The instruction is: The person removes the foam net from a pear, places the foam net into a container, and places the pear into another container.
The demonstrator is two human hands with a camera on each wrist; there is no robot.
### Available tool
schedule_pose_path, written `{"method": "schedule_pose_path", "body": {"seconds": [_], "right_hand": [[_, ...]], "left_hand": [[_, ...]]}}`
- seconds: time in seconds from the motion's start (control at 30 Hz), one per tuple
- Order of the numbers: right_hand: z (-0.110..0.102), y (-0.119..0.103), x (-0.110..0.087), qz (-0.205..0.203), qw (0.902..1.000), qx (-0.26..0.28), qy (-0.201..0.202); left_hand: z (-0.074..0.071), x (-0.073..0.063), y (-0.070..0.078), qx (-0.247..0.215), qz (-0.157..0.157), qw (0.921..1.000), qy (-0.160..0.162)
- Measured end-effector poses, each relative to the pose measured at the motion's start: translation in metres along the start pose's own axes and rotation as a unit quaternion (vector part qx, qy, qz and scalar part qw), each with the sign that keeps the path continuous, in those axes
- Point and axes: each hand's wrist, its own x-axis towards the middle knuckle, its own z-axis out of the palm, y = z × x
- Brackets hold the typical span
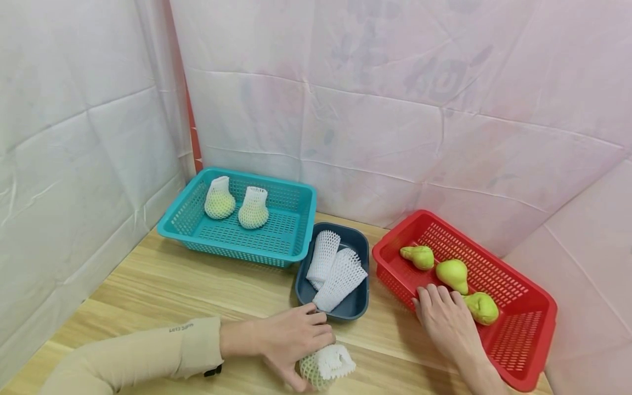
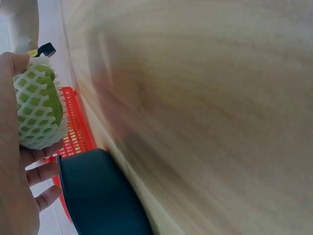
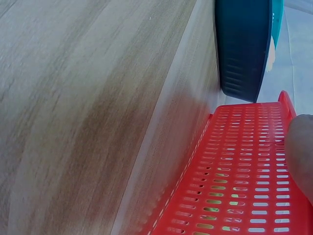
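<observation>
Setting: a corner hung with pale sheets [image 1: 370, 109], lightly tinted pink at the back and right; below them, 1 wooden bench [image 1: 163, 291] with visible grain.

Left side of bench: 1 teal basket [image 1: 281, 222], slotted; contents, 2 wrapped pears [image 1: 254, 213], each in a white foam net, the net tops rising above the fruit.

Centre: 1 dark blue tray [image 1: 356, 300], near the teal basket's right corner; contents, 2 white foam nets [image 1: 340, 280], lying slantwise, 1 partly over the other.

Right side: 1 red basket [image 1: 518, 332], slotted, set at an angle; contents, 3 bare pears [image 1: 452, 273], yellow-green, in a slanting row; the nearest lies just beside the right hand.

Front of bench, below the tray: 1 netted pear [image 1: 316, 373], green showing through the white mesh, net top bunched toward the right; held in the left hand [image 1: 296, 337], thumb on one side and fingers on the other, clamped on the fruit.

1 right hand [image 1: 446, 318], reaching over the near rim of the red basket; fingers side by side, tips bent downward; cannot tell whether they grip anything.

1 khaki sleeve [image 1: 148, 351], on the left arm, dark lettering along it.
</observation>
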Motion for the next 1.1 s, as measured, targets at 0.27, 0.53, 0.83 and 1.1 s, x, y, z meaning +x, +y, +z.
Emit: {"method": "schedule_pose_path", "body": {"seconds": [0.27, 0.53, 0.83, 1.1], "right_hand": [[0.001, -0.001, -0.001, 0.000, 1.0000, 0.001, -0.003], [0.002, 0.000, -0.002, 0.003, 1.0000, 0.002, -0.008], [0.005, 0.002, -0.004, 0.004, 0.9999, 0.007, -0.012], [0.004, 0.001, -0.004, 0.006, 0.9999, 0.009, -0.013]], "left_hand": [[0.005, -0.002, 0.004, -0.004, 0.006, 0.9996, -0.027], [0.010, -0.003, 0.004, -0.019, 0.007, 0.9993, -0.033], [0.014, -0.007, 0.004, -0.031, 0.005, 0.9991, -0.026], [0.017, -0.009, 0.004, -0.039, 0.008, 0.9989, -0.026]]}}
